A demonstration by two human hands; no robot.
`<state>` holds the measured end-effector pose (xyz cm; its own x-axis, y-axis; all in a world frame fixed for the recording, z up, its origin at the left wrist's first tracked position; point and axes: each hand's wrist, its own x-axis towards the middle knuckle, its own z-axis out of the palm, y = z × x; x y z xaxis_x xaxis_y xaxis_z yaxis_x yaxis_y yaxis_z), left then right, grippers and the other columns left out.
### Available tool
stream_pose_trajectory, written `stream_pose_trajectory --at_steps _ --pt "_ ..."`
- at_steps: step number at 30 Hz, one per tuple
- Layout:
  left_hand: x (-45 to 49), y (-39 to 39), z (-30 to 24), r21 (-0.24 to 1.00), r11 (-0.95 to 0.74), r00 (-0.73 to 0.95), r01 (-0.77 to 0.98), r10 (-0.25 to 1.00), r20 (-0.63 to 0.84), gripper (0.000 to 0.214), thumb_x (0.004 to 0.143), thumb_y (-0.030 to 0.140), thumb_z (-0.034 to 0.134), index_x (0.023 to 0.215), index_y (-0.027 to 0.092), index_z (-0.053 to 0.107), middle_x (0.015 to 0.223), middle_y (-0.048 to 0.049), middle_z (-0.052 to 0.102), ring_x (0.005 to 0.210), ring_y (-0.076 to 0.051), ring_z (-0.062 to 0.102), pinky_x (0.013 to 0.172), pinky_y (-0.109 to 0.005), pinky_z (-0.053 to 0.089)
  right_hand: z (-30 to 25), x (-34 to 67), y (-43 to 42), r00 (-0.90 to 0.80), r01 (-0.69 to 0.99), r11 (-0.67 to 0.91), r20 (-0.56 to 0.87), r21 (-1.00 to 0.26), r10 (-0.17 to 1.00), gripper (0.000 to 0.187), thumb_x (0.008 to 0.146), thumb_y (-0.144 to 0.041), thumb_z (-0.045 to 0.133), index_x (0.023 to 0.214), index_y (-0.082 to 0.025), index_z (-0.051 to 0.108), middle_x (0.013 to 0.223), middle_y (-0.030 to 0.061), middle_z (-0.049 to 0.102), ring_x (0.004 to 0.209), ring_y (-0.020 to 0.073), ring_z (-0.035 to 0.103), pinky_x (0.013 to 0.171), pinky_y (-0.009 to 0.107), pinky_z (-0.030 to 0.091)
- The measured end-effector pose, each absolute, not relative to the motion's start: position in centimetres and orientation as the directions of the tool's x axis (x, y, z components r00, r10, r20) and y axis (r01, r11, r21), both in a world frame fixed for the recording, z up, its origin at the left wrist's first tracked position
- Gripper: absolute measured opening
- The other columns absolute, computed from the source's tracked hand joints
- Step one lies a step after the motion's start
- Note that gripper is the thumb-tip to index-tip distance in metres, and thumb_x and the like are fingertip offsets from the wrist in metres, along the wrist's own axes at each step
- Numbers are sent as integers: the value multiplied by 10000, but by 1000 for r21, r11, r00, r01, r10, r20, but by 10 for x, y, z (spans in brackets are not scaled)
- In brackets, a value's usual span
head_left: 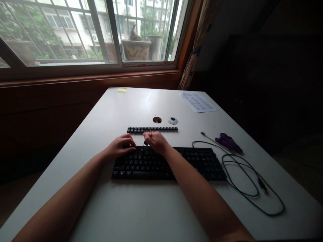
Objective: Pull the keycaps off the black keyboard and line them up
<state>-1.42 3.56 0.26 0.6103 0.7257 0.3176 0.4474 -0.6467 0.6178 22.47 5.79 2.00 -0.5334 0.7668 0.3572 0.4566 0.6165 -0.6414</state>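
A black keyboard [151, 164] lies flat on the white table, with gaps in its top row where keycaps are off. At its upper left edge, my left hand [122, 146] grips it, fingers bent over the far side and thumb near the top row. My right hand [156, 141] is closed on a keycap puller [145, 143], a small dark handle with thin wires pointing down at the top row. Just beyond the hands, loose black keycaps [161, 128] are lined up in two rows; the nearer row is shorter and partly hidden by my right hand.
The keyboard's cable [242, 163] lies coiled at the right. Beyond it are a thin brush [210, 138] and a purple cloth [229, 143]. Printed papers [199, 102], a yellow sticky note [122, 90], a cable hole [157, 120] and its round cover [173, 120] are farther back.
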Motion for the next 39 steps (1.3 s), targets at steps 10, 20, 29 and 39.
stream_pose_trajectory --at_steps 10,20,29,39 --pt "-4 24 10 521 -725 591 450 679 435 160 897 285 645 1021 192 682 940 -78 626 869 -182 597 806 -321 520 14 224 62 -466 357 561 378 -747 800 492 999 -433 323 559 -213 334 529 -35 398 513 105 395 564 267 307" --pt "5 21 13 529 -666 557 526 740 376 177 885 349 652 976 197 642 869 -50 644 832 -193 595 776 -334 516 11 223 64 -432 251 530 396 -810 810 537 1005 -490 338 568 -200 454 544 -17 478 533 117 461 593 274 353" --pt "3 22 13 629 -598 531 496 783 325 165 892 331 630 968 194 679 888 -54 662 827 -179 626 764 -306 535 15 224 61 -452 208 548 417 -810 789 505 1011 -454 349 596 -195 474 589 -7 509 578 123 495 616 271 375" --pt "0 25 9 796 -416 435 440 874 216 220 885 328 616 1035 183 687 936 -58 705 827 -184 662 735 -298 552 16 224 62 -474 260 643 485 -720 735 432 999 -324 356 587 -208 419 589 -22 455 582 117 462 611 267 355"
